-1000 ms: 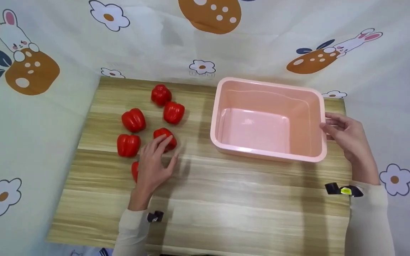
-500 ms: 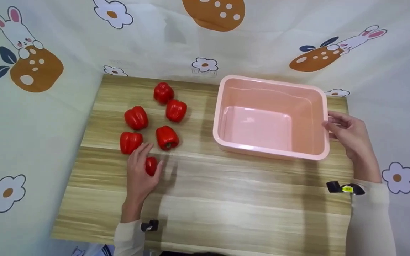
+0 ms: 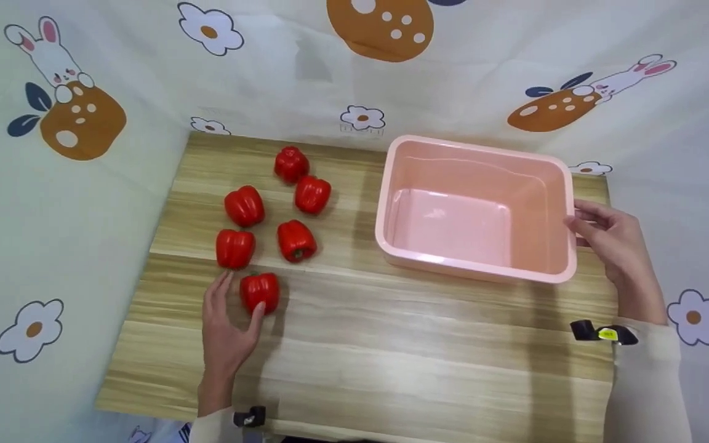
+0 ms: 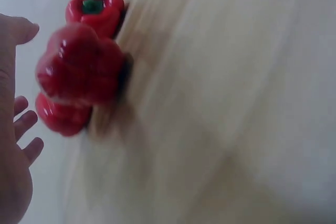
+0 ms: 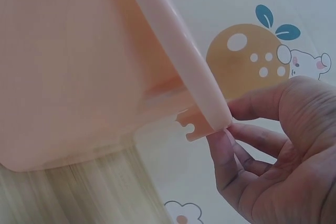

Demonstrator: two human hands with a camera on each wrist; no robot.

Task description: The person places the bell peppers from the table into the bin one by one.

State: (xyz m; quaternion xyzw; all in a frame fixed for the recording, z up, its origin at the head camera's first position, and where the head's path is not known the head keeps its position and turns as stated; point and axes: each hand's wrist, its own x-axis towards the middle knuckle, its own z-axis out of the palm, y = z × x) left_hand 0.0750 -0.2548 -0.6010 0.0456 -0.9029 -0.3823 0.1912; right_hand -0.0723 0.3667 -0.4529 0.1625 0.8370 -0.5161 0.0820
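Observation:
My left hand (image 3: 224,338) is beside the nearest red bell pepper (image 3: 260,291), fingers extended along its left side and thumb tip overlapping its lower edge. In the left wrist view, a gap shows between the left hand (image 4: 11,114) and the large front pepper (image 4: 79,66). On the far right, my right hand (image 3: 620,246) pinches the rim of a pink plastic bin (image 3: 477,266). The right wrist view shows the thumb and fingers of that hand (image 5: 283,156) meeting on the bin's rim (image 5: 191,66). Nothing lies inside the bin.
Several more bell peppers lie loosely grouped on the left of the wooden table (image 3: 428,357), among them one with its green stem facing forward (image 3: 296,241). A printed fabric backdrop (image 3: 293,86) rises behind the table and at both sides.
My left hand has moved from the middle pepper down and left to the nearest one, and now lies left of it, uncovering it. The right hand stays on the bin's rim.

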